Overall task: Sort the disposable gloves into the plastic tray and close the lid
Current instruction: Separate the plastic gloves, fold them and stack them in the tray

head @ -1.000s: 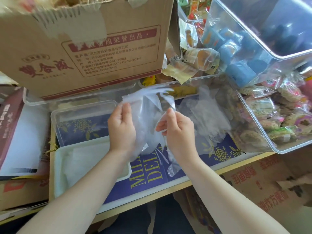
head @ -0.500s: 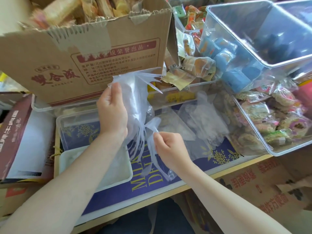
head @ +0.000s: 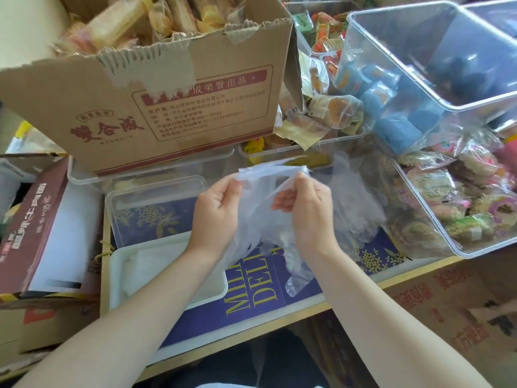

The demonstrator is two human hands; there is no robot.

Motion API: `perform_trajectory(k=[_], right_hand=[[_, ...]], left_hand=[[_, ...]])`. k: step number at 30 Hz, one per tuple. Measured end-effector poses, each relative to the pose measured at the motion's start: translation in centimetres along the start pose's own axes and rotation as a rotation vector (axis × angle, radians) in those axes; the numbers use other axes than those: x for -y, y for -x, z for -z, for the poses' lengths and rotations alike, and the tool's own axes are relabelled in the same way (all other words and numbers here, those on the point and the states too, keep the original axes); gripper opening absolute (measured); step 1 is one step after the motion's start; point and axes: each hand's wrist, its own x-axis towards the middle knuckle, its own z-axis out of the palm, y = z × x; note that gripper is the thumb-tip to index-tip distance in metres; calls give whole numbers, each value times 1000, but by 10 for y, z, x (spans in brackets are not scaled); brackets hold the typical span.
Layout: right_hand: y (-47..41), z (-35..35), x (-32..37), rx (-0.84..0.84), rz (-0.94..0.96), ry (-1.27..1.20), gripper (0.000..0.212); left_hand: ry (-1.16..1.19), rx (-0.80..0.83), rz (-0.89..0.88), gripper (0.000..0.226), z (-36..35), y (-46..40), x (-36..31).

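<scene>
Both hands raised over a blue printed box lid [head: 251,309] on the table. Left hand [head: 216,217] and right hand [head: 306,217], fingers curled, pinch the top edge of a clear disposable glove [head: 263,208] stretched between them, its lower part hanging down. White plastic tray [head: 117,275] lies below the left forearm, holding gloves; its clear lid [head: 145,197] lies just behind. More loose gloves [head: 355,208] lie right of the right hand, before a cardboard box [head: 173,107]

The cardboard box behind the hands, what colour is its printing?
Dark red print on the plain brown cardboard box, clearest in the head view.
</scene>
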Motion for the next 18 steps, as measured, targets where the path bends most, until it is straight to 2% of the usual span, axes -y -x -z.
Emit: perform_trajectory(k=[5, 9, 13, 16, 18], right_hand=[[21, -10, -21, 165, 10, 255, 45], [24, -9, -21, 211, 27, 272, 40], [23, -6, -25, 245, 94, 292, 43], [22, -3, -22, 327, 110, 261, 35], [21, 1, -18, 386, 123, 283, 25]], left_hand=[[112, 205, 159, 28, -13, 13, 5], [185, 313, 211, 26, -9, 14, 6], [223, 549, 187, 25, 6, 11, 4], [141, 589, 149, 18, 14, 8, 5], [116, 537, 143, 23, 16, 5, 5]])
